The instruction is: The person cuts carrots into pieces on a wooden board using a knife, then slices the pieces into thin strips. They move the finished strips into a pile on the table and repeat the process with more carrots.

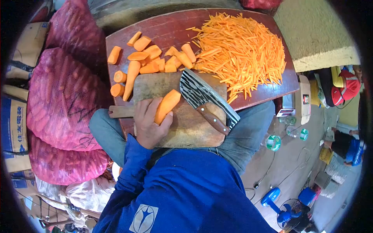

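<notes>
My left hand (150, 123) is closed around a peeled carrot piece (168, 105), pressing it against the wooden cutting board (190, 134). The carrot's upper end points away from me, to the right. A cleaver (208, 99) with a black-and-silver patterned blade and a brown riveted handle lies on the board's right side, with no hand on it. Beyond the board sit several peeled carrot chunks (149, 68). A large heap of carrot strips (244, 52) covers the table's far right. My right hand is out of view.
The board rests at the near edge of a reddish-brown table (171, 27), over my legs. Pink mesh sacks of carrots (64, 105) are stacked at left. Plastic bottles (273, 143), cords and a blue fan (285, 213) stand on the floor at right. Other people (345, 87) are farther right.
</notes>
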A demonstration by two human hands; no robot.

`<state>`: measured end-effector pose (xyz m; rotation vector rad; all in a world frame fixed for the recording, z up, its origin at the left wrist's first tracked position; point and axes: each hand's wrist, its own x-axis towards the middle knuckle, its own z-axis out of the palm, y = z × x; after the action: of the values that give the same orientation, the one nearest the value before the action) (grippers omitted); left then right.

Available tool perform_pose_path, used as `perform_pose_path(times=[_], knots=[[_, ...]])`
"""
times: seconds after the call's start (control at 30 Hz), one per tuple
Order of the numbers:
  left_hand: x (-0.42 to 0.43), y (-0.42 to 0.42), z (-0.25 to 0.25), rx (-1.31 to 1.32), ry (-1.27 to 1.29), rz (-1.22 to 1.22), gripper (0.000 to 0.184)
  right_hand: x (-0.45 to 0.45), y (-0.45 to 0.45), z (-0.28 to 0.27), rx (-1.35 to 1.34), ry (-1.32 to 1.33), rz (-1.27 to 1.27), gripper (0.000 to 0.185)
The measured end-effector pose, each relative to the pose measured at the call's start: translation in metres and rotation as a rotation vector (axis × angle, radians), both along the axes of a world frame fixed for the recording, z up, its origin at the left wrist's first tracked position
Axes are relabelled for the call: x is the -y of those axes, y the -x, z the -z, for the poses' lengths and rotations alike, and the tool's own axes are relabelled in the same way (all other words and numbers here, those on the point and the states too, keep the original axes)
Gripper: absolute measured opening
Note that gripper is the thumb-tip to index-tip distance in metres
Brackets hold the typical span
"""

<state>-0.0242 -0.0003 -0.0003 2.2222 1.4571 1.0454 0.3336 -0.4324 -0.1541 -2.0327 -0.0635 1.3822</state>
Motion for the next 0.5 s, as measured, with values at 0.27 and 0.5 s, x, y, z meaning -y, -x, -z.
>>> perform_pose_path(times=[0.27,0.5], knots=[[0.001,0.002,-0.003,0.042,0.035,0.006,0.05,-0.031,-0.021,0.007,0.071,-0.039,-0.123,0.049],[0.001,0.004,0.002,0.053,0.042,0.01,0.052,-0.05,-0.033,0.005,0.134,-0.063,-0.197,0.047]])
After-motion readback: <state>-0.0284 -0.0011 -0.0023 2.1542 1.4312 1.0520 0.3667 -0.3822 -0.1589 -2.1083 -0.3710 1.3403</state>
